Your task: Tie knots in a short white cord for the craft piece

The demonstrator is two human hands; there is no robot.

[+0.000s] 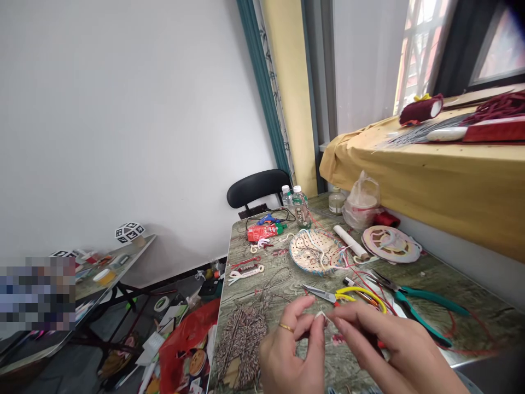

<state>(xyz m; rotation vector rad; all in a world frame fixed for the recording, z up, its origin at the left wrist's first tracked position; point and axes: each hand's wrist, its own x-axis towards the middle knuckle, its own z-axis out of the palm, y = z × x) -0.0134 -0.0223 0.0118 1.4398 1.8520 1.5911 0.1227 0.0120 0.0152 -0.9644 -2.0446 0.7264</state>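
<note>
My left hand (293,346), with a gold ring on one finger, is closed in a pinch on a small piece of white cord (320,315). Fingertips of my right hand (391,345) press together at the other side of this cord. Just beyond the hands lie scissors with yellow handles (350,293) and green-handled pliers (426,306). A ball of mottled brown yarn (241,342) rests beside my left hand. Farther off is a round woven basket piece (314,251) with cords across it.
The wood-patterned table (283,287) also bears a red-green bottle (264,232), a blue glue gun (268,219), drink bottles (301,208), a white tube (350,242) and a round cut-out disc (391,244). A black chair (258,187) stands behind. Clutter with a red bag (188,339) covers the floor.
</note>
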